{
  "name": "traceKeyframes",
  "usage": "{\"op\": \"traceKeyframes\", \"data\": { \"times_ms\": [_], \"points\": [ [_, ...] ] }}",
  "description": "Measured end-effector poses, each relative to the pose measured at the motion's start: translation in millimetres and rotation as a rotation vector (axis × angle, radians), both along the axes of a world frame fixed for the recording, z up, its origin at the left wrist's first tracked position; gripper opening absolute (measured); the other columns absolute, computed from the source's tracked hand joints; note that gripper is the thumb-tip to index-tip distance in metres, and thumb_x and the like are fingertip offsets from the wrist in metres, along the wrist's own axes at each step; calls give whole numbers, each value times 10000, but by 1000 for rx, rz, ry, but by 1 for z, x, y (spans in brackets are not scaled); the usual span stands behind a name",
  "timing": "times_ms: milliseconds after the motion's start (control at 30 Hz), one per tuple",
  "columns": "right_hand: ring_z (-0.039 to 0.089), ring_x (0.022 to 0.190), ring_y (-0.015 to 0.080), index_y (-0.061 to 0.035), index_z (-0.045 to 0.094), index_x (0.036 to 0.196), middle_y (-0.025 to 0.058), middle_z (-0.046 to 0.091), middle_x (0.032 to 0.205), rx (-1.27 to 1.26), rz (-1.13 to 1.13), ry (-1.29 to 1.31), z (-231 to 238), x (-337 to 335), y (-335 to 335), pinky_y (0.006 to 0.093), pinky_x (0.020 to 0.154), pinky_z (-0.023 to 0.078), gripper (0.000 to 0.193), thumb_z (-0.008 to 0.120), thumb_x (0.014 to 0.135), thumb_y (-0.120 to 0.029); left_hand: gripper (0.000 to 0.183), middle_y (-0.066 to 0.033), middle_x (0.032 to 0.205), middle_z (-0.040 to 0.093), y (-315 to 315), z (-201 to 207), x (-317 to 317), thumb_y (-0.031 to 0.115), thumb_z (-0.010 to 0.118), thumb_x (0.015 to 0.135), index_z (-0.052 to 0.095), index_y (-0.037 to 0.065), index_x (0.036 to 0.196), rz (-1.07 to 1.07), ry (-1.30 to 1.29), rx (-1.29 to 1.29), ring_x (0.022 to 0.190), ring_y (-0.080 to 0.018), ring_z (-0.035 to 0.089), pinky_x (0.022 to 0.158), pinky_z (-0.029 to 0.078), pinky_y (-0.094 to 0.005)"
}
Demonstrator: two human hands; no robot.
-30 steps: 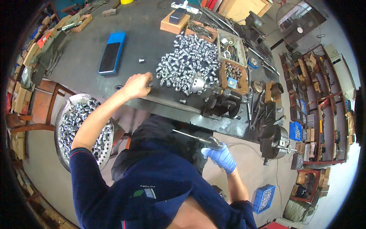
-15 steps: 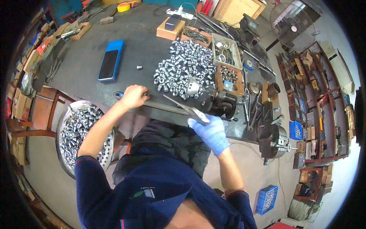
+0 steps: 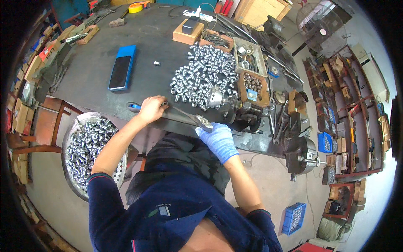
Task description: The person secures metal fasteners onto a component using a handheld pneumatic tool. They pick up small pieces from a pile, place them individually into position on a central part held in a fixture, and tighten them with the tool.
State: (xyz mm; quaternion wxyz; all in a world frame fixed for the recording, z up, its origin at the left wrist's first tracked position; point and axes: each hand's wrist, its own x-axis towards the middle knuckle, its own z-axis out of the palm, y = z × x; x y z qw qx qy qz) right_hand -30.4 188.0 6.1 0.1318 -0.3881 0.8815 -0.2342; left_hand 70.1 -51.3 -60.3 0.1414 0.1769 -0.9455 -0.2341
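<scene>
My bare left hand (image 3: 152, 110) is closed at the table's front edge, pinching a small metal bushing (image 3: 165, 103) between thumb and fingers. In my right hand (image 3: 219, 140), which wears a light blue glove, is a hand tool (image 3: 200, 122) with a grey-silver body and a long thin shaft. The shaft's tip reaches the bushing in my left hand; whether it goes inside cannot be made out. A blue-handled tool (image 3: 133, 106) lies beside my left hand, partly hidden by it. One loose bushing (image 3: 157, 63) lies farther back on the table.
A big heap of shiny bushings (image 3: 205, 69) spreads ahead, next to a chuck (image 3: 215, 96). A blue-cased phone (image 3: 121, 68) lies at left. A perforated metal basin (image 3: 119, 171) of similar parts stands lower left. A vise-like black machine part (image 3: 300, 155) sits at the right edge.
My right hand has moved left, bringing the tool's shaft to the bushing in my left hand. My left hand has shifted slightly right. The loose bushing lies farther back.
</scene>
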Motion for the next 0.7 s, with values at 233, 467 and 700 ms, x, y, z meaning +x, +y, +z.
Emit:
{"op": "traceKeyframes", "data": {
  "times_ms": [233, 467, 700],
  "points": [
    [617, 788, 212, -32, 625, 984, 130, 653, 864, -208, -57, -486, 18, 8, 43, 312, 717, 473, 385, 691, 731, -315, 272, -162, 811, 622, -2, 15, 3, 181, 604, 752, 592, 33, 980, -11, -89, 72, 799, -334, 595, 715, 464, -399],
    [539, 651, 103, -24, 608, 975, 57, 620, 738, -437, 93, -530, 51, 28, 28, 282, 615, 461, 363, 729, 711, -242, 384, -124, 844, 634, 54, 42, 55, 142, 668, 736, 550, 0, 1072, -203, 209, 522, 837, -226, 618, 791, 467, -342],
    [438, 1095, 390, 72, 437, 1155, 274, 473, 1135, -353, 326, -88, 52, 61, -26, 398, 915, 385, 777, 676, 664, -480, 777, -111, 1194, 493, 147, 41, 52, 72, 696, 701, 266, 12, 1346, -130, 666, 988, 1117, -194, 472, 942, 374, -309]
  ]
}}
